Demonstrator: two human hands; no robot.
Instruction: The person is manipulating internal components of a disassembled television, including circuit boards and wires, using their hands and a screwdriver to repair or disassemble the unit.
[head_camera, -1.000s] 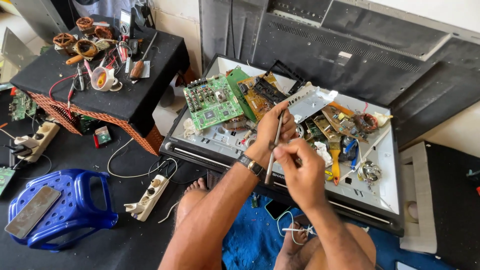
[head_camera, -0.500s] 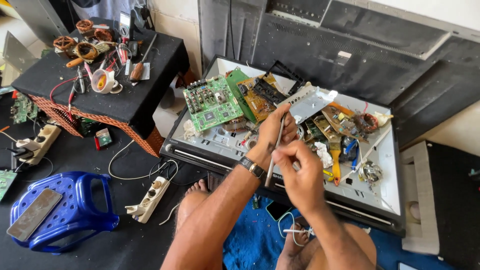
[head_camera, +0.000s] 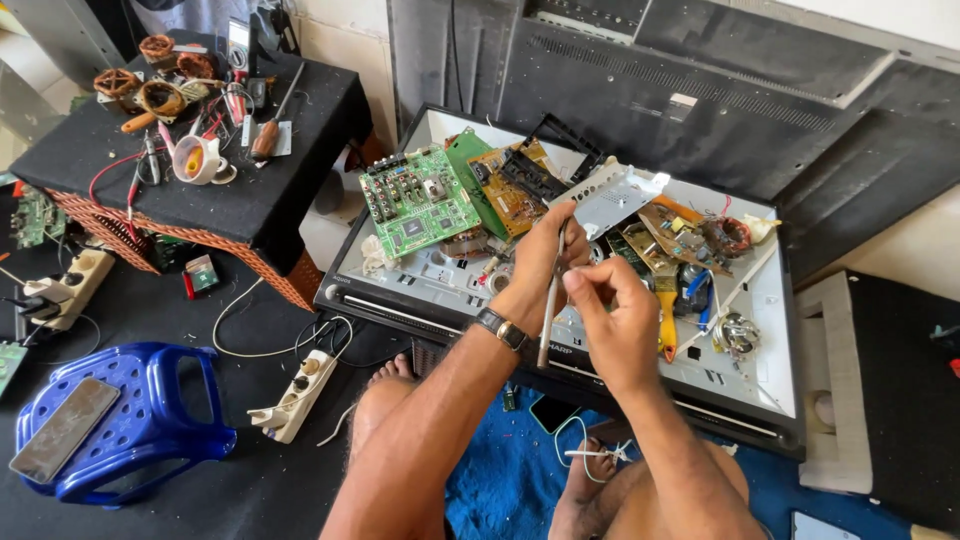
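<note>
- Dark floor covering (head_camera: 250, 470) underfoot, with an opened flat-screen television chassis (head_camera: 770, 390) lying face down on it as the landmark for everything else.
- Above the chassis's front edge, near its middle: left hand (head_camera: 545, 262) and right hand (head_camera: 612, 325), close together, both on one thin silver metal tool (head_camera: 551, 300).
- Left hand's fingers pinched shut around the tool's upper end; black-strapped wristwatch (head_camera: 503, 330) on that wrist.
- Right hand's thumb and fingertips closed on the tool's shaft, lower down; lower end poking out below the hands, over the chassis's front rim.
- Inside the chassis, towards its left: green rectangular circuit board (head_camera: 418, 205) full of small components.
- Beside that, nearer the chassis's centre: brownish-orange circuit board (head_camera: 512, 195).
- Just behind the hands: pale grey metal shield plate (head_camera: 615, 195).
- Right of the hands, inside the chassis: yellow-handled tool (head_camera: 667, 325).
- Left of the chassis: low table draped in black cloth (head_camera: 270, 190), strewn with wire coils and screwdrivers.
- Off the chassis's front left corner: white power strip (head_camera: 295, 395) on the floor.
- Further left of the chassis: overturned blue plastic stool (head_camera: 150, 420).
- Behind the chassis: dark grey television back cover (head_camera: 700, 90) leaning against the wall.
</note>
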